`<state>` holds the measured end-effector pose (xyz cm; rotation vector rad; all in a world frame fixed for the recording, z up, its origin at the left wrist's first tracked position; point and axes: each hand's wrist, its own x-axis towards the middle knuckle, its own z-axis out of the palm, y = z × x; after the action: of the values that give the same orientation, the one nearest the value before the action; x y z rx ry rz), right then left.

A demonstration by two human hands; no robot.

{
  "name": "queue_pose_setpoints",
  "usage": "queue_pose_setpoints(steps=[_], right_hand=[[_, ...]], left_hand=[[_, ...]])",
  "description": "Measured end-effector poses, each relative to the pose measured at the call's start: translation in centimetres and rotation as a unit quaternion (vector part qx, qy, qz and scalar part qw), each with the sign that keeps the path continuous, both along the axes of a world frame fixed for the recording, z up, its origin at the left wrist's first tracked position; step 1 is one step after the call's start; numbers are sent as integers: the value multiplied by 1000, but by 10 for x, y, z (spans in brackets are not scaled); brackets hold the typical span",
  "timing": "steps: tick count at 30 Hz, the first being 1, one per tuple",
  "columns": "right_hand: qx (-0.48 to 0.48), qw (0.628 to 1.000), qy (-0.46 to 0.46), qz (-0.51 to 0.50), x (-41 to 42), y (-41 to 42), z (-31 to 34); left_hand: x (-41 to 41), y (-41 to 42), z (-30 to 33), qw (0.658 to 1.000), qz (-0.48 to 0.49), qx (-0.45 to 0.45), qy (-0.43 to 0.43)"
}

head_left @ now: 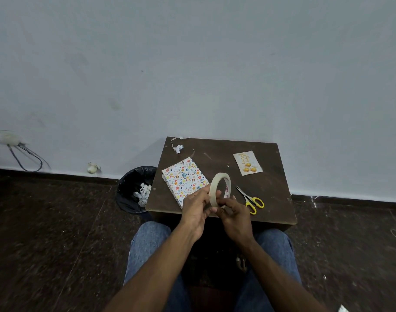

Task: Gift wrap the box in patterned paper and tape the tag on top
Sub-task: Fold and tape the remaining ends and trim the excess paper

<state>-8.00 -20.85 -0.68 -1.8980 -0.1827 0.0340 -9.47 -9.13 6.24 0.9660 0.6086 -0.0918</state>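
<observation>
The box (pixel 184 179), wrapped in white paper with coloured egg and heart prints, lies flat on the left of the small dark table (pixel 273 190). The gift tag (pixel 247 162), a pale card with gold lettering and yellow balls, lies at the back right of the table. Both my hands hold a beige tape roll (pixel 219 186) upright above the table's front edge. My left hand (pixel 195 211) grips the roll's lower left rim. My right hand (pixel 235 213) pinches at the roll's bottom edge with its fingertips.
Yellow-handled scissors (pixel 252 200) lie just right of my hands. A curled paper scrap (pixel 177 146) sits at the table's back left corner. A black-lined bin (pixel 135 189) with paper offcuts stands on the floor left of the table. The wall rises close behind.
</observation>
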Motion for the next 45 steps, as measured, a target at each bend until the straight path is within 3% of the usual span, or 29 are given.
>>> queue_pose_setpoints(steps=[11,19,25,30,32,34,38,42,45], right_hand=[[0,1000,-4,-24,-3,-1,5],[-72,996,-40,-16,-6,-4,6],[-106,991,-78,2,-8,-5,4],[-95,990,-102,8,-11,-4,11],[-87,991,-105,-5,-11,-4,12],[-77,993,-88,-14,-10,-3,12],[-19,999,-25,-32,-7,-5,11],[-11,1000,-6,-21,-5,-7,10],[-22,999,-8,37,-5,-10,13]], left_hand=[[3,0,-3,1000,-4,11,-3],[4,5,-20,967,17,252,-32],[1,10,-25,880,-24,472,-47],[-3,13,-20,755,-85,645,-79],[-5,15,-19,716,-110,684,-89],[-6,17,-18,698,-116,697,-114],[-6,21,-20,696,-151,670,-208],[-5,27,-19,729,-197,618,-221],[-4,30,-17,724,-219,615,-223]])
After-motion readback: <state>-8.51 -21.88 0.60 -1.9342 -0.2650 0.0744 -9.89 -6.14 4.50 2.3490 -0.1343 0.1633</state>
